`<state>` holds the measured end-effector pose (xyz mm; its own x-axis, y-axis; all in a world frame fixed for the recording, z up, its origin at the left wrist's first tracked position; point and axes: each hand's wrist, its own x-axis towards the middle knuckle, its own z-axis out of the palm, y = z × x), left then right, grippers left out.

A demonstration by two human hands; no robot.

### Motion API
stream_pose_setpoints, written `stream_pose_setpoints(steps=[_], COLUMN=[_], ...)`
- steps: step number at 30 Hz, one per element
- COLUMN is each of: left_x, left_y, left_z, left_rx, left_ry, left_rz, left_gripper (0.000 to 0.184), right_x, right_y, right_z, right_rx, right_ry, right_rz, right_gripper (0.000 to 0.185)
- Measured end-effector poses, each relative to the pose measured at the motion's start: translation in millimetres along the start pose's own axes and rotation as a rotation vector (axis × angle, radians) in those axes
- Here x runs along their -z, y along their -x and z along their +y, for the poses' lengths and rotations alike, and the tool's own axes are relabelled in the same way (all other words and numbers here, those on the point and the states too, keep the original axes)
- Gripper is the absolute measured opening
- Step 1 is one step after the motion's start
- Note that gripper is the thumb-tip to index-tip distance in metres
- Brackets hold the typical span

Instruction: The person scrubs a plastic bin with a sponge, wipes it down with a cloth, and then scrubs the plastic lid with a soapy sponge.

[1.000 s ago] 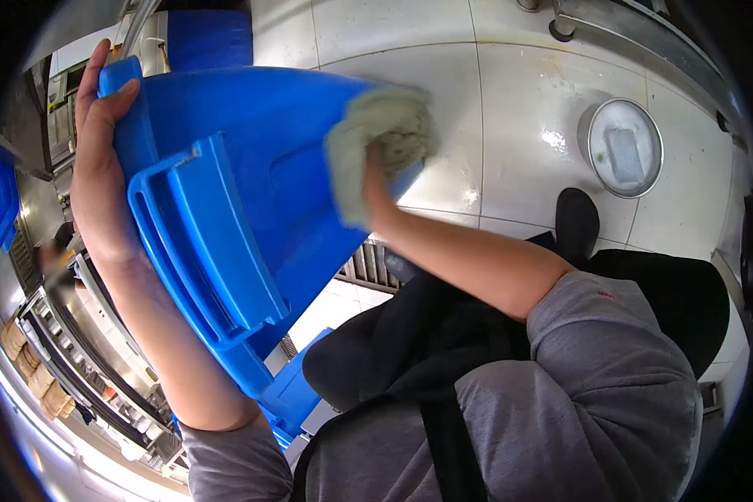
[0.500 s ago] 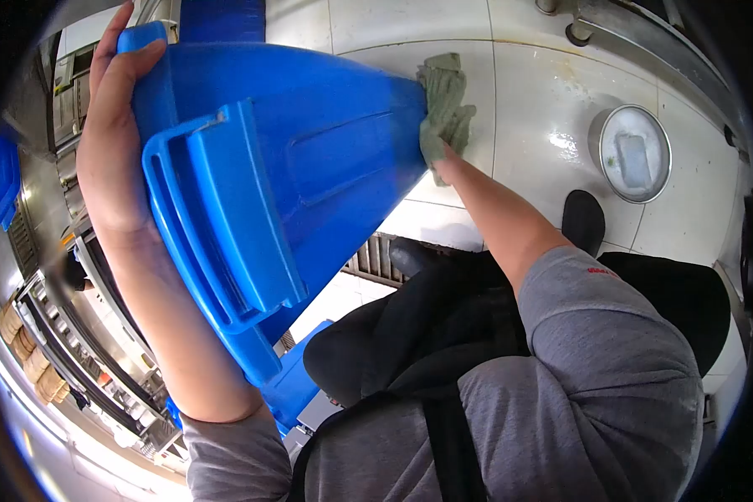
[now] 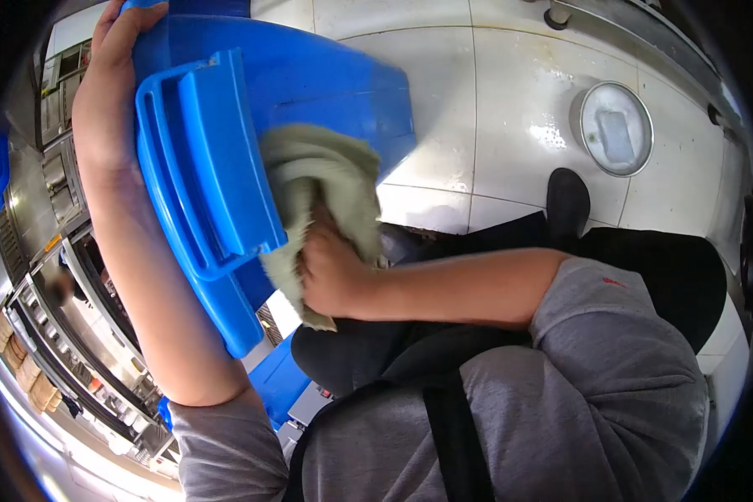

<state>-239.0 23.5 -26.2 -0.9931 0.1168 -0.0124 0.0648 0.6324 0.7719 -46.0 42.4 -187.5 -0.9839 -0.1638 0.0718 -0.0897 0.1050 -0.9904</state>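
Observation:
A large blue plastic bin (image 3: 335, 79) lies tilted across the upper left, its ribbed handle side toward me. My left hand (image 3: 125, 32) grips the bin's rim at the top left, with the thumb over the edge. In my right hand (image 3: 330, 263) is a greenish-grey cloth (image 3: 330, 171), bunched and partly blurred, against the bin's side near the handle (image 3: 217, 159). The fingers of my right hand are partly hidden in the cloth.
On the tiled floor (image 3: 519, 92) at the right stands a round metal bowl (image 3: 590, 142) of sudsy water with a block-shaped thing in it. Metal legs and a rail run along the upper right. Shelving (image 3: 92, 351) and a partly visible person are at the left.
My right hand has moved with the cloth from the bin's narrow far end back toward its handle side. The bin and my left hand appear higher in the view.

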Motion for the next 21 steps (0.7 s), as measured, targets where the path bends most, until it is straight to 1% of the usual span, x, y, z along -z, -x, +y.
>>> stream_pose_setpoints(steps=[1, 2, 4, 6, 7, 9, 10, 12, 13, 15, 17, 18, 19, 21], left_x=[-1.6, -3.5, -7.2, -9.9, -10.5, -13.2, -14.7, -17.7, -19.3, -16.2, -9.4, -7.9, -11.0, -17.1], left_y=[1.1, 2.5, 5.1, 5.9, 6.2, 6.9, 6.8, 7.1, 9.1, 7.0, -1.6, -3.3, -1.0, 2.3], left_z=[-0.6, -0.3, -0.3, -0.9, -0.4, 0.4, 0.8, -0.2, 0.5, 0.0, -0.7, -0.3, 1.3, 3.9], left_rx=[-0.009, -0.022, -0.041, -0.055, -0.066, -0.081, -0.089, -0.082, -0.113, -0.135, -0.083, -0.066, -0.068, -0.07], left_ry=[0.018, 0.034, 0.069, 0.106, 0.124, 0.172, 0.209, 0.28, 0.198, 0.111, 0.062, 0.045, 0.024, 0.002], left_rz=[0.0, -0.002, -0.001, -0.002, -0.002, -0.008, -0.013, -0.03, -0.015, 0.0, 0.055, 0.074, 0.084, 0.097], left_gripper=[0.049, 0.049, 0.05, 0.05, 0.05, 0.05, 0.05, 0.05, 0.05, 0.051, 0.053, 0.054, 0.054, 0.055], right_x=[-1.8, 9.6, 15.7, 21.8, 21.2, 21.5, 23.2, 32.3, 35.6, 52.6, 64.2, 59.4, 46.1, 22.8], right_y=[-12.4, -27.1, -47.3, -65.4, -59.7, -48.4, -60.2, -91.1, -95.4, -106.0, -98.3, -87.5, -72.6, -43.1], right_z=[-2.2, 12.9, 33.0, 33.3, 32.2, 30.4, 34.8, 44.2, 41.9, 25.5, 7.7, 9.6, 19.8, 58.5], right_rx=[0.135, 0.125, 0.344, 0.645, 0.645, 0.653, 0.66, 0.742, 0.74, 0.459, 0.234, 0.236, 0.452, 0.601], right_ry=[0.141, 0.014, -0.391, -0.206, -0.211, -0.124, -0.127, -0.299, -0.305, -0.137, -0.072, -0.074, -0.06, -0.198], right_rz=[0.292, -0.127, -0.056, 0.225, 0.225, 0.306, 0.303, 0.24, 0.241, 0.053, -0.19, -0.192, 0.041, 0.11], right_gripper=[0.046, 0.033, 0.024, 0.028, 0.028, 0.033, 0.033, 0.031, 0.031, 0.037, 0.038, 0.038, 0.035, 0.035])
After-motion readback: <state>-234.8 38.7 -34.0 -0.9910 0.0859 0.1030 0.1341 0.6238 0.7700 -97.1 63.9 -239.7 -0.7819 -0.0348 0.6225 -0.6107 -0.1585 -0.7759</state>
